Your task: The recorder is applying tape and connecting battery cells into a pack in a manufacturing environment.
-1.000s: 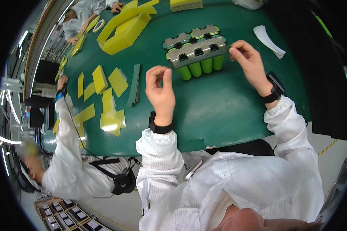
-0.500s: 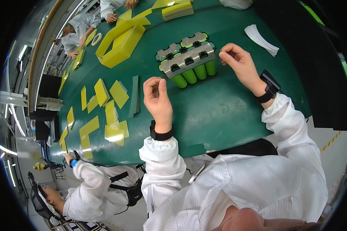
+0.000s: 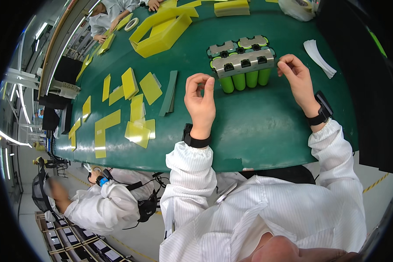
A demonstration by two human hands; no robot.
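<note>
A battery pack of green cylindrical cells stands on the green table, with metal strips across its top and near side. My left hand is raised at the pack's near left corner, fingers curled and thumb tip against the index finger. Off the right end of the pack, my right hand is pinched in much the same way, apart from the cells. Whatever thin thing the fingertips may hold is too small to make out. Both wrists wear black bands.
Yellow sheet pieces and a grey-green strip lie to the left. Farther back are a folded yellow frame, a tape roll and white strips. One co-worker is at lower left; others work at the far left.
The view has shifted, so the table and pack appear farther right and higher. My hands keep their pinched pose beside the pack. The lower-left co-worker's hand has come away from the table edge.
</note>
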